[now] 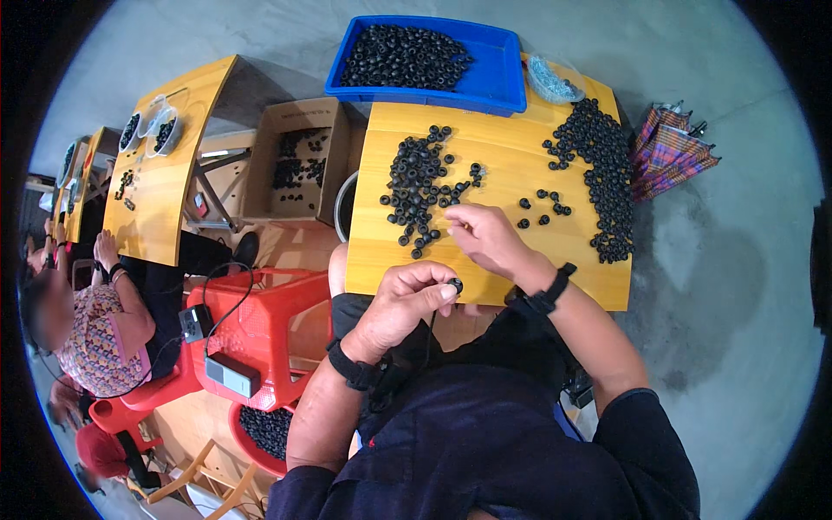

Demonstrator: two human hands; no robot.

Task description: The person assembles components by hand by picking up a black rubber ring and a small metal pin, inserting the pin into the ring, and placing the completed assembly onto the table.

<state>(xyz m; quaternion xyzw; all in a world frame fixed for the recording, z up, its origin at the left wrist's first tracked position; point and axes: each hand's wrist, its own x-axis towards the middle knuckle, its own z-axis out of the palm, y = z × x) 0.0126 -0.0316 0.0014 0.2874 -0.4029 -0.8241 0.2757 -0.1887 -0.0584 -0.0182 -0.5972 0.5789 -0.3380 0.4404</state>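
Note:
Just off the near edge of the yellow wooden table, my left hand pinches a small round black part with a hole in it between thumb and fingertips. Over the table's near part, my right hand is closed, its fingers curled together; whatever they may hold is too small or hidden to make out. A loose pile of the same black parts lies just beyond and left of it. Several more black parts lie scattered to its right. Black bands sit on both my wrists.
A blue tray of black parts and a clear bowl of pale small pieces stand at the far edge. More black parts line the right side. A plaid umbrella, a red stool and a cardboard box flank the table.

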